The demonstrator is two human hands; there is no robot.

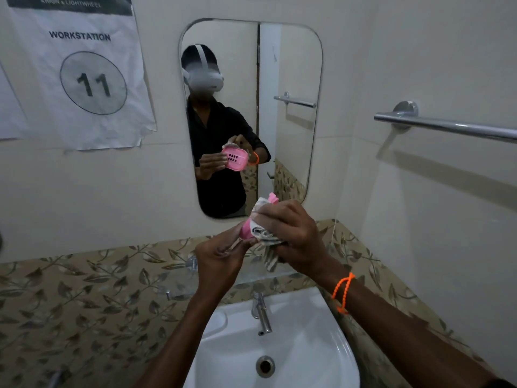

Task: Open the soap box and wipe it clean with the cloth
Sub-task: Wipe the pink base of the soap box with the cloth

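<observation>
Bathroom corner, head view: cream wall with a leaf-patterned tile band (84,278), a white sink (316,359) below with its tap (261,315) and drain (265,366), a mirror (296,79), a towel bar (447,127) to the right, and a paper workstation sign (84,77) to the left.

Both hands are raised above the sink, in front of the mirror's lower edge. The left hand (221,256) holds the pink soap box (247,229) from below, its fingers curled up around the lower edge. The right hand (291,233), with an orange bead bracelet (342,289) at the wrist, is closed on the bunched cloth (263,233) and presses it against the box; a tail of cloth hangs beneath. Only slivers of pink show past the fingers and cloth, so the open side cannot be read directly. The mirror's reflection shows a slotted pink piece turned toward the glass, with the cloth behind it.

Judged stage: wiping is under way, and how much surface remains cannot be told.

Risks, as judgements:
- The box is held only at its edge; hard pressure from the cloth could lever it out of the left fingers into the sink.
- If lid and base are separate or loosely hinged, a twisting stroke may pop one free.
- The hanging cloth tail could brush the tap and get wet.
- Corners and drain slots may be skipped by a bunched cloth.
</observation>
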